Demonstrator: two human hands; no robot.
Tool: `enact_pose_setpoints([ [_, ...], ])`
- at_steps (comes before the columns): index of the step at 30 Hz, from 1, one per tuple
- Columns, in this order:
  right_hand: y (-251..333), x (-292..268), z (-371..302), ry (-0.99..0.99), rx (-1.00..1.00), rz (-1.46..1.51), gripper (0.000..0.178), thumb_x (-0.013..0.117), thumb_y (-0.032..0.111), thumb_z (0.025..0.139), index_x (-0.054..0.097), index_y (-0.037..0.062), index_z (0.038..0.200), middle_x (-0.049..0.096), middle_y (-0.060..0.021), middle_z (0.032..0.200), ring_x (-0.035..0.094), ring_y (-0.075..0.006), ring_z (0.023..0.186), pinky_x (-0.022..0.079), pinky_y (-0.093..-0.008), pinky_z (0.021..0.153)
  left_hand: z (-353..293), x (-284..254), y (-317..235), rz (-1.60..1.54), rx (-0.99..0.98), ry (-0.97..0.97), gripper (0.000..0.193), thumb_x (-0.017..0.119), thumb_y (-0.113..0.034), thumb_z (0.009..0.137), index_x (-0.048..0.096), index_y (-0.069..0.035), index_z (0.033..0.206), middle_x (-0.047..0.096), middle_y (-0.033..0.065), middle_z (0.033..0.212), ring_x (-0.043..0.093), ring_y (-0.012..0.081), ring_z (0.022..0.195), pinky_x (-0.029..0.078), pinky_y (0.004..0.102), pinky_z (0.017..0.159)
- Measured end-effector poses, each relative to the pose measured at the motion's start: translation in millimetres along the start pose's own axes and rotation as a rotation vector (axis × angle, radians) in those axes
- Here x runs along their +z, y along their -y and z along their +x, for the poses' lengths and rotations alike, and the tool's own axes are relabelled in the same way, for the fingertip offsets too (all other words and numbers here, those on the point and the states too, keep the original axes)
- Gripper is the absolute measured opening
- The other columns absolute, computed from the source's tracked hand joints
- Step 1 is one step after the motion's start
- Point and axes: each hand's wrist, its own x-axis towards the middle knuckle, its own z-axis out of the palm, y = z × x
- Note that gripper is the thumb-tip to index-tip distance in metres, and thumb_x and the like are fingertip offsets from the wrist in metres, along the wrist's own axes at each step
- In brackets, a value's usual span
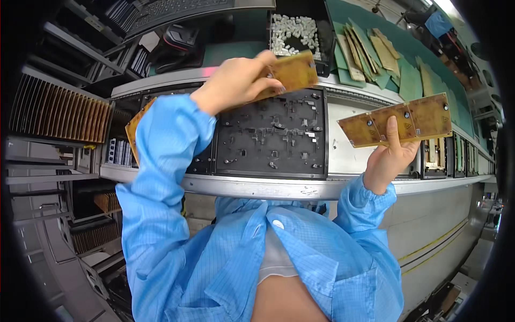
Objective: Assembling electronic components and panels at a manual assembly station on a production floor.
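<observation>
My left hand (236, 80) grips a flat amber-brown board (298, 71), thumb on its near side and fingers at its upper edge. This board is tilted over the far edge of a black fixture tray (271, 131), and part of it is hidden behind the hand. To the right, my right hand (394, 155) holds up a second brown board (424, 118) from below, with the thumb across its face. Small dark parts and printed marks show on that board. The fixture tray has many small recesses and raised blocks.
Beyond the tray stands a black bin (326, 64) of small white parts. Several green and tan boards (370, 53) lie at the far right. A handheld scanner (179, 40) and a keyboard (177, 13) are at the far left, above a rack of brown boards (59, 110). A metal rail (300, 189) runs nearest me.
</observation>
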Motion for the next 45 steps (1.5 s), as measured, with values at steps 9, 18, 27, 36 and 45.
enact_pose_setpoints([
  [9,-4,-64,5,-0.088,0.100,-0.109,0.052,0.067,-0.004,0.091,0.047,0.0028,0.139,0.061,-0.0083,0.126,0.062,-0.0168,0.108,0.051,-0.0339,0.097,40,74,16,0.012,0.016,0.552,0.042,0.066,-0.042,0.093,0.051,-0.005,0.108,0.062,0.0194,0.073,0.063,0.0386,0.073,0.045,0.0481,0.064],
  [18,-19,-89,9,-0.125,0.181,-0.163,0.054,0.068,-0.003,0.091,0.046,0.0025,0.140,0.061,-0.0087,0.126,0.062,-0.0175,0.109,0.051,-0.0341,0.098,4,86,1,0.317,0.015,0.408,0.042,0.062,-0.040,0.094,0.057,-0.007,0.120,0.065,0.0153,0.090,0.065,0.0339,0.086,0.052,0.0458,0.072],
  [27,-30,-91,13,-0.114,0.228,-0.119,0.054,0.067,-0.003,0.092,0.044,0.0017,0.141,0.059,-0.0090,0.130,0.059,-0.0176,0.112,0.048,-0.0339,0.099,-24,95,-42,0.445,-0.068,0.178,0.067,0.060,-0.046,0.093,0.040,-0.020,0.151,0.022,0.0163,0.161,0.020,0.0481,0.145,0.018,0.0741,0.110],
  [36,-36,-101,11,-0.103,0.319,-0.076,0.067,0.068,-0.003,0.088,0.037,0.0001,0.148,0.050,-0.0111,0.141,0.051,-0.0216,0.125,0.039,-0.0372,0.110,-59,92,-58,0.164,-0.294,0.258,0.071,0.062,-0.044,0.092,0.036,-0.022,0.154,0.007,0.0159,0.166,0.004,0.0527,0.149,0.013,0.0768,0.110],
  [45,-44,-119,25,-0.011,0.373,-0.067,0.062,0.070,0.001,0.089,0.042,0.0006,0.144,0.054,-0.0099,0.135,0.055,-0.0208,0.117,0.043,-0.0353,0.104,-335,142,-146,-0.070,-1.090,-0.543,0.012,0.055,-0.009,0.089,0.063,-0.004,0.096,0.064,0.0188,0.081,0.064,0.0349,0.078,0.048,0.0458,0.067],
])
